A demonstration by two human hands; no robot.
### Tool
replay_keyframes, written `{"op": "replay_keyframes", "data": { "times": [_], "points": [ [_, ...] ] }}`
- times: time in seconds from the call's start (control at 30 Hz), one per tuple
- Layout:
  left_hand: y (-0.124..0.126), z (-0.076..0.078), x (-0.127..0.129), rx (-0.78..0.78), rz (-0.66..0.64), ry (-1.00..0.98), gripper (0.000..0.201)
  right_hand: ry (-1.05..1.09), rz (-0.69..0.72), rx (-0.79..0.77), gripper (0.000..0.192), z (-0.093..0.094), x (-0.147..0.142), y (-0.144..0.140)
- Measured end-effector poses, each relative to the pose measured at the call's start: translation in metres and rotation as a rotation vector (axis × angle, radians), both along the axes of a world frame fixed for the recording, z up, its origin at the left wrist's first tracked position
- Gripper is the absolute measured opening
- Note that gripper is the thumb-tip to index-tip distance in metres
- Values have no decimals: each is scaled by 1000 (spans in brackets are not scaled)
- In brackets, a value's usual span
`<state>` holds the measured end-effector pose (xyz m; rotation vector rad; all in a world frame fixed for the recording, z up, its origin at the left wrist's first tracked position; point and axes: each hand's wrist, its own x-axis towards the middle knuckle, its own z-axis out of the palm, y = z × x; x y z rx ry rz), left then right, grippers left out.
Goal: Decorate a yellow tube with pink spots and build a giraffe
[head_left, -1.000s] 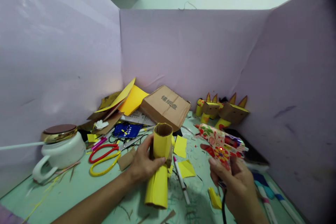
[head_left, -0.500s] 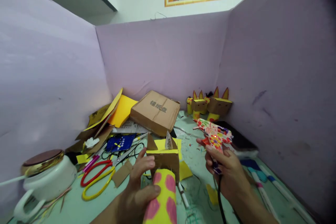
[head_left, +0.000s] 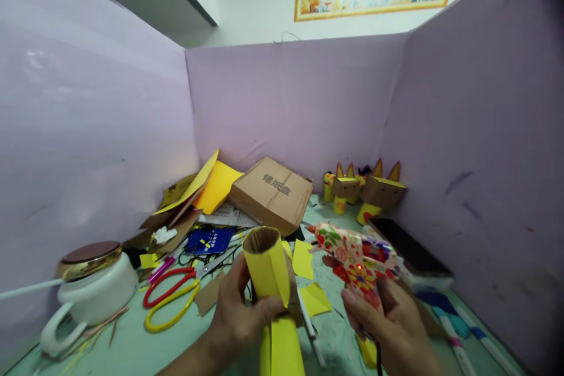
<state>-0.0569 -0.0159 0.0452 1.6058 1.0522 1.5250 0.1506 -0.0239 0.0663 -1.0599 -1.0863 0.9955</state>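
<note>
While my left hand (head_left: 244, 311) wraps around the yellow paper-covered tube (head_left: 271, 294), thumb pressed across its front and fingers curled behind, the tube stands nearly upright with its open brown mouth tilted toward the back wall. My right hand (head_left: 388, 320) is closed around the handle of the flower-patterned glue gun (head_left: 355, 249), whose nozzle points left toward the tube's upper end but stays apart from it; a small red light glows on its side. Between my two hands, on the green table (head_left: 132, 341), lie yellow paper scraps (head_left: 308, 282) and a white marker (head_left: 308, 326). Left of my left hand rest the red and yellow scissors (head_left: 170, 299), and further left a white pot with a gold-rimmed lid (head_left: 90, 285). Beyond the tube sits a flat cardboard box (head_left: 273, 191). Past the gun, against the purple wall, stand small cardboard figures with pointed ears (head_left: 365, 188), and a dark phone (head_left: 405, 249) lies just right of the gun.
</note>
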Motion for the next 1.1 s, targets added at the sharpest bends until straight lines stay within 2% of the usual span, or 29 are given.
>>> {"op": "replay_keyframes", "data": {
  "times": [0.07,0.17,0.27,0.37,0.43,0.53,0.67,0.8,0.9,1.1],
  "points": [
    [5,3,4,-139,-52,-107,55,-31,-15,-6,34,2,-5,-4],
    [12,5,10,-214,-65,-165,58,-91,-36,19,32,0,-8,-4],
    [15,7,16,-236,-45,-188,59,-153,-10,48,25,-7,-1,2],
    [15,7,20,-254,-41,-208,60,-294,71,100,27,-12,11,8],
    [15,7,22,-254,-53,-209,60,-371,115,143,29,-12,16,10],
    [16,7,23,-242,-71,-190,59,-374,144,182,28,-9,18,9],
    [15,8,24,-259,-44,-188,58,-359,101,185,28,-6,19,8],
    [15,11,21,-265,3,-155,56,-383,22,149,22,-12,29,14],
    [15,12,13,-215,43,-140,60,-322,-38,113,26,-13,37,20],
    [25,15,-16,-120,166,-191,59,40,-168,120,27,1,41,30]
  ]
}}
